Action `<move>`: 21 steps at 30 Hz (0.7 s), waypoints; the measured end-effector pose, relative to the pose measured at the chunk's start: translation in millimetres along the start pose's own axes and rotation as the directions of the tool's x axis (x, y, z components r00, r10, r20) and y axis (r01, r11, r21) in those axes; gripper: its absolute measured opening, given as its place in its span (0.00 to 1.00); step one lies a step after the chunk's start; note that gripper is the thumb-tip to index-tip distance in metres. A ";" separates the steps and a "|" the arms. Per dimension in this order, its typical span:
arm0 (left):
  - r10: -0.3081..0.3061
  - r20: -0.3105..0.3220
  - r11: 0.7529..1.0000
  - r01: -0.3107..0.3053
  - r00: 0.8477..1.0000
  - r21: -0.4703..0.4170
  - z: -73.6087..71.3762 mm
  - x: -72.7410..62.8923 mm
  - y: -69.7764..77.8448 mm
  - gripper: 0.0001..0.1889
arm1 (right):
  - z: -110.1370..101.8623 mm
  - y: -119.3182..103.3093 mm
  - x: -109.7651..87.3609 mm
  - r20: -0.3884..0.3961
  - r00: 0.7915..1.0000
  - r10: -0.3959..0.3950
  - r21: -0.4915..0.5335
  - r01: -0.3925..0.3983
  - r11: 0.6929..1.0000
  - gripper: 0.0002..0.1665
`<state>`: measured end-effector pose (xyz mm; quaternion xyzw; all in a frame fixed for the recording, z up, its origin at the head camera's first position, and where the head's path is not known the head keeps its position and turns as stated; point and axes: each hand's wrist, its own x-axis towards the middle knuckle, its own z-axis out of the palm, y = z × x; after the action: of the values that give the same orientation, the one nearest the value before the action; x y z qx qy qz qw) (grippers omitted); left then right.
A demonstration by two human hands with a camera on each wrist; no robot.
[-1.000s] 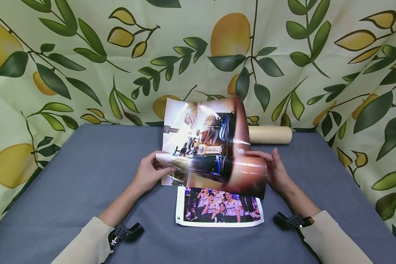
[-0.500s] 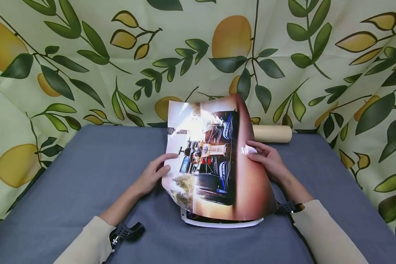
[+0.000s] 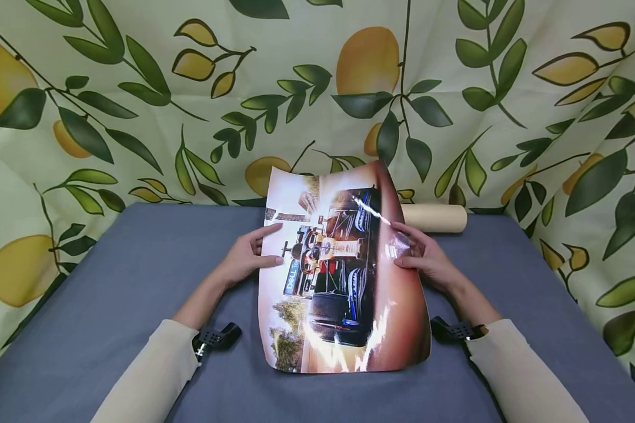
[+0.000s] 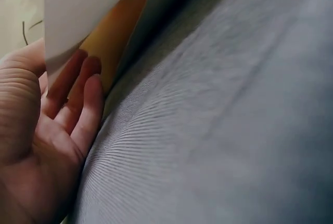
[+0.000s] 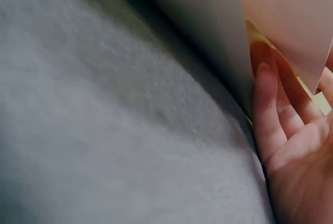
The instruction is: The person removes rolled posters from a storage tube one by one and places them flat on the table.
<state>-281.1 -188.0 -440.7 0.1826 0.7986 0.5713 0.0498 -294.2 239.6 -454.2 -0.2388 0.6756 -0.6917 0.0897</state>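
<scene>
A glossy racing-car poster (image 3: 344, 264), its car turned sideways, is held up over the table, bowed at its edges. My left hand (image 3: 249, 255) pinches its left edge, thumb on the printed face and fingers partly behind. On the opposite edge my right hand (image 3: 428, 255) pinches it the same way, fingertips on a shiny crease. The left wrist view shows the poster's pale back (image 4: 88, 10) between thumb and fingers. In the right wrist view, fingers (image 5: 265, 88) reach in beside the pale sheet. The smaller group photo is hidden behind the poster.
A beige cardboard tube (image 3: 436, 218) lies at the back of the table, its left part behind the poster. Grey-blue cloth (image 3: 153, 282) covers the table. A curtain with a fruit and leaf print (image 3: 296, 135) hangs right behind the table's back edge.
The poster's curled lower part has unrolled downward and now covers the group photo. My right hand has closed onto the right edge; my left hand has shifted its pinch slightly upward.
</scene>
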 end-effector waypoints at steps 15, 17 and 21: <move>0.010 0.102 0.992 0.003 0.995 -0.127 -1.5 11.2 -3.3 0.55 | -2.1 1.0 5.5 -0.015 0.999 0.038 0.190 -0.035 0.981 0.41; 0.001 0.078 0.986 0.012 0.997 -0.167 -1.8 11.3 -3.2 0.52 | -1.8 0.8 5.3 0.002 1.000 0.030 0.201 -0.030 0.979 0.41; -0.017 0.045 0.972 0.027 0.999 -0.233 -1.6 11.3 -3.0 0.48 | -1.6 0.1 5.4 0.007 0.999 0.038 0.169 -0.039 0.985 0.41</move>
<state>-292.8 -186.3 -441.5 0.1788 0.7266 0.6567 0.0943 -299.6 238.6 -453.2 -0.2186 0.6188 -0.7442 0.1245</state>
